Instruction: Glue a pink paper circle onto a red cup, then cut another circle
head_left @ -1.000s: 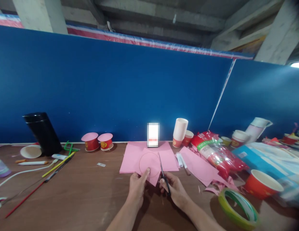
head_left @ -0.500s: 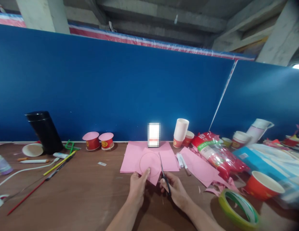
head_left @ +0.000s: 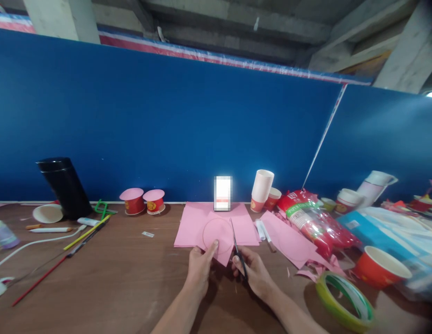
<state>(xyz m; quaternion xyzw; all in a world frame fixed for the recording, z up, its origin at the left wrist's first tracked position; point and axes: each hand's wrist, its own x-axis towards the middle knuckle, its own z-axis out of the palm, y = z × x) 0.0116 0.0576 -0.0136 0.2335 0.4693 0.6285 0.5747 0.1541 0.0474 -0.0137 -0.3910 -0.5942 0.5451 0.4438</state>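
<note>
A piece of pink paper [head_left: 221, 234] with a circle drawn on it is pinched in my left hand [head_left: 201, 269], thumb on top near the circle's lower edge. My right hand [head_left: 252, 271] is closed around black-handled scissors [head_left: 239, 257]. Their blades point away from me along the paper's right edge, close to the drawn circle. Behind the held piece, a stack of pink paper [head_left: 190, 227] lies on the brown table [head_left: 125, 278]. My fingers beneath the paper are hidden.
Two red cups with pink paper tops [head_left: 134, 202] stand back left, near a black bottle [head_left: 64, 190]. On the right are white markers [head_left: 261, 230], a pink paper sheet [head_left: 288, 241], a red plastic bag [head_left: 304, 218], an orange cup [head_left: 381, 269] and a tape roll [head_left: 344, 301].
The view has shifted very slightly. Both hands, the paper and the scissors keep nearly the same places.
</note>
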